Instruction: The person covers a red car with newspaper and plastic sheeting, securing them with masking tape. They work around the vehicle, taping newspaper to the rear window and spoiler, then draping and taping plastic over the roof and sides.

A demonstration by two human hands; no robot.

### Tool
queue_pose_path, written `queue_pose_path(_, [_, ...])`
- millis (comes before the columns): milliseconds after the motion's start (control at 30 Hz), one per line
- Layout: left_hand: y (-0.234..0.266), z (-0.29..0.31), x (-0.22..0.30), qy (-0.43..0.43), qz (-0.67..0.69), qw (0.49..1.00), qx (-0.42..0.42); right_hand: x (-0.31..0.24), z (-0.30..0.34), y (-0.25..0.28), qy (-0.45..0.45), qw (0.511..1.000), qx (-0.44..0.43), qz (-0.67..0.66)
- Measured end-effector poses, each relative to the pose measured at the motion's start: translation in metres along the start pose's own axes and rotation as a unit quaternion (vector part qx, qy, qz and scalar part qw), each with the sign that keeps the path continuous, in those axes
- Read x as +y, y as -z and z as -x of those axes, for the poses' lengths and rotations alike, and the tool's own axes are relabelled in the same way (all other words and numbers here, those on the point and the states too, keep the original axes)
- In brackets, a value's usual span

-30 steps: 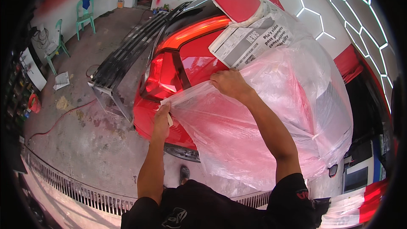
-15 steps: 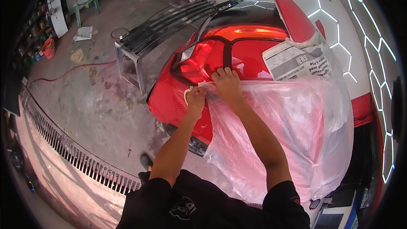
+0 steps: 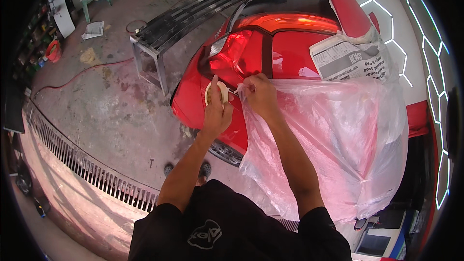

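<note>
Fingers of my left hand, curled around masking-tape roll, moved apart; so my right hand, pinched, seems holding plastic sheeting alone.

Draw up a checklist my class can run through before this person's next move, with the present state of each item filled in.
1. Tape roll secure in the left grip: ok, the hand holds it upright.
2. Right grip at the plastic sheet: ok, its fingers are at the sheet's upper left corner.
3. That corner stuck down: cannot tell, the fingers hide it.
4. Tail light in plain view: ok, mostly uncovered beyond the hands.
5. Wheel fully covered by the sheet: not ok, it shows beside the sheet's left edge.
6. Newspaper sealed to the sheet: cannot tell from this view.
</note>
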State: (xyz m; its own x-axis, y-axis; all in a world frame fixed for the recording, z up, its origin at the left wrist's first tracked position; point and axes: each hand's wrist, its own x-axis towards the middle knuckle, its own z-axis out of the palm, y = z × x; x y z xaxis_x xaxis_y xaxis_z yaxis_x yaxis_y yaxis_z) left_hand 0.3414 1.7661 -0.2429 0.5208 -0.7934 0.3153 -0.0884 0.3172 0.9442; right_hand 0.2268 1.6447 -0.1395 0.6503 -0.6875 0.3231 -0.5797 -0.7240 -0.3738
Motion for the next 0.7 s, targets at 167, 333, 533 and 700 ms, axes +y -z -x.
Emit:
queue_pose_path(167, [0.006,-0.005,-0.012,0.000,-0.036,0.998,-0.053,-0.030,0.000,0.023,-0.011,0.994,-0.087,-0.070])
queue_pose_path(333, [0.006,-0.006,-0.006,0.035,-0.013,0.993,-0.111,-0.013,0.003,0.015,0.034,0.992,-0.107,-0.051])
queue_pose_path(533, [0.024,-0.028,0.021,0.214,-0.100,0.954,-0.183,-0.007,0.011,-0.009,0.040,0.999,-0.023,-0.012])
queue_pose_path(700, [0.000,-0.063,0.011,0.268,-0.006,0.952,-0.150,-0.001,0.003,-0.023,0.012,0.993,0.055,0.104])
